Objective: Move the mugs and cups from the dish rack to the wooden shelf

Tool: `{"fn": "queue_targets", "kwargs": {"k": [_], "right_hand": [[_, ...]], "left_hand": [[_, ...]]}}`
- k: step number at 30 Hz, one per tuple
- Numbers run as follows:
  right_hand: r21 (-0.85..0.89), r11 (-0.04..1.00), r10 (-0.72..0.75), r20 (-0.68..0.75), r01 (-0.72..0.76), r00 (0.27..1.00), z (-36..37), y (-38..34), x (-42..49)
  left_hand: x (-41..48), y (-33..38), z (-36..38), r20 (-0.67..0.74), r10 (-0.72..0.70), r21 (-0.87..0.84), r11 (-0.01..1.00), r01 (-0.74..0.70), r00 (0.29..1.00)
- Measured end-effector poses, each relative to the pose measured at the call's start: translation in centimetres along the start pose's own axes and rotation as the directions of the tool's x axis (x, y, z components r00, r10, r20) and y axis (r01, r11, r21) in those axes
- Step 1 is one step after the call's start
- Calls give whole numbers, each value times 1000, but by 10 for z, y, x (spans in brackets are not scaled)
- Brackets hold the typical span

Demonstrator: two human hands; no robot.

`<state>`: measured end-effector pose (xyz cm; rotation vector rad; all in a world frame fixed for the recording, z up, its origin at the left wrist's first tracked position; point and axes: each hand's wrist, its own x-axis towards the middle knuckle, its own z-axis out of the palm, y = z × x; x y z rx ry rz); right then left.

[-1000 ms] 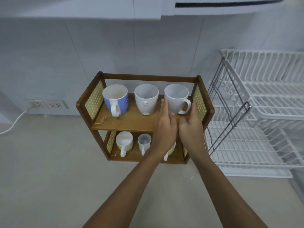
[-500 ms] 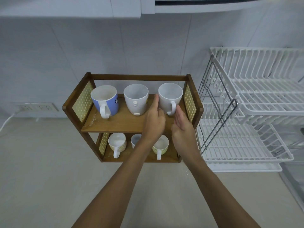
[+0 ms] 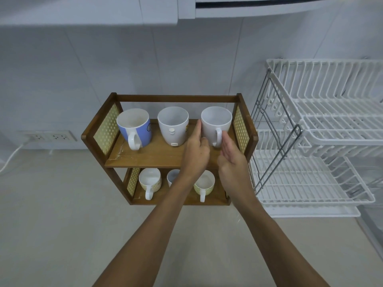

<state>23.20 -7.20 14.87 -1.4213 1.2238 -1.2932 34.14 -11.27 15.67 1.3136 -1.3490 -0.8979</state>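
The wooden shelf (image 3: 157,158) stands on the counter against the wall. Its top level carries a blue-and-white mug (image 3: 134,127), a white cup (image 3: 173,125) and a white mug (image 3: 215,123) with its handle facing me. The lower level holds two yellow-patterned cups (image 3: 149,181) (image 3: 204,184) and a small cup (image 3: 172,176) partly hidden by my left arm. My left hand (image 3: 195,152) is just left of the white mug, a fingertip at its side. My right hand (image 3: 233,156) is open in front of the mug's handle. Neither hand grips anything.
A white two-tier dish rack (image 3: 315,146) stands to the right of the shelf, with no cups visible in it. A wall socket (image 3: 49,137) with a white cable is at the left. A cabinet edge (image 3: 186,9) runs overhead.
The white mug's handle has turned from pointing right to facing me. Both hands have drawn back slightly from the mug, and the view has shifted so the shelf sits further left.
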Motion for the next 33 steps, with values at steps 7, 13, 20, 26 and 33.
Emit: {"fn": "queue_targets", "kwargs": {"k": [7,13,20,26,33], "right_hand": [[11,1000,8,-3,-8,1000,0,-1,-5],[-50,999,21,0,-21,1000,2,0,-4],[-104,995,0,8,1,1000,4,-2,-5],[-100,995,17,-7,-17,1000,7,-7,-9],[-71,996,43,-46,-46,998,7,-20,-15]], "left_hand": [[-1,0,-2,26,10,8,1000,-10,1000],[2,-3,-5,48,5,16,1000,-6,999],[3,-5,-5,47,5,17,1000,-5,999],[0,-2,-5,51,3,10,1000,-4,999],[-21,10,-5,30,40,-59,998,-38,999]]}}
